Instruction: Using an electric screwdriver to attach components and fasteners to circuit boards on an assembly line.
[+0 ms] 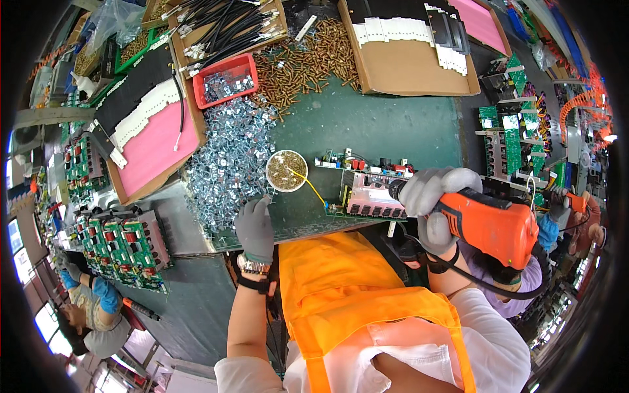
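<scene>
My right hand (438, 196), in a grey glove, wraps round the front of an orange power screwdriver (491, 226). The tool's black nose points left at a circuit board assembly (370, 194) with a pale metal heat sink, near the table's front edge; its tip contact is hidden. At the front of a heap of small metal clips (229, 160) is my gloved left hand (254, 228), its fingers curled down and drawn in; anything between the fingertips is hidden. A white round tub (286, 171) of small brass-coloured parts stands between the heap and the board, with a yellow wire (308, 185) running from it.
Brass-coloured screws (314, 56) lie behind a red bin (226, 80) of clips. Cardboard trays (419, 69) hold black-and-white strips; another box (272, 19) holds black cables. Finished-looking boards (124, 245) stand at left, more (514, 137) at right. Co-workers (98, 314) sit on both sides.
</scene>
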Motion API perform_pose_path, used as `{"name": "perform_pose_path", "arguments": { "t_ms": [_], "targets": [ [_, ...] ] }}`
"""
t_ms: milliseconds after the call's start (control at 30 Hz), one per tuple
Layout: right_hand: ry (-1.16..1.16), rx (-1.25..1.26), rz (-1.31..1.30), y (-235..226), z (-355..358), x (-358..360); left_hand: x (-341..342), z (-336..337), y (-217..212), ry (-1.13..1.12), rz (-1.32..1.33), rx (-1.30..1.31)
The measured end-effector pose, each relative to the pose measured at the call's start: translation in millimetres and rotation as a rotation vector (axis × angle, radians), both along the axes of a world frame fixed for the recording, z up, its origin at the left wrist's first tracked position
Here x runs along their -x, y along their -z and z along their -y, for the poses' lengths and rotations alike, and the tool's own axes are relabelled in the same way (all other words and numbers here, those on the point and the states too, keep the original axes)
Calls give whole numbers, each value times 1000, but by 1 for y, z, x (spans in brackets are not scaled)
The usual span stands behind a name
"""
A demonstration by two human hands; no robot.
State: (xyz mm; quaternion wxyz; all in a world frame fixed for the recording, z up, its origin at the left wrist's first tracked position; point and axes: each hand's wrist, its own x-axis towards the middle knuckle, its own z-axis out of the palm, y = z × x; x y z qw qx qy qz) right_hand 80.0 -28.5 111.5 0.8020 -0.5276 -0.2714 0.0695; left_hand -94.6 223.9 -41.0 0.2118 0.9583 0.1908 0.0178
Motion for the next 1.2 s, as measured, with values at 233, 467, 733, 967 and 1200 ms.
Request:
{"name": "perform_pose_path", "arguments": {
  "t_ms": [233,467,733,967,1200],
  "targets": [
    [-122,-72,68,-13,6,13,-16,-2,17,159,-27,-155],
    [-280,-95,87,-5,2,25,-13,8,21,234,-7,-161],
    [-378,-12,238,-16,22,21,-20,15,21,118,76,-112],
    [-265,-142,185,-1,28,30,-12,29,0,-267,224,478],
    [-159,-15,101,-4,42,35,-13,42,-28,-385,188,1108]
  ]
}}
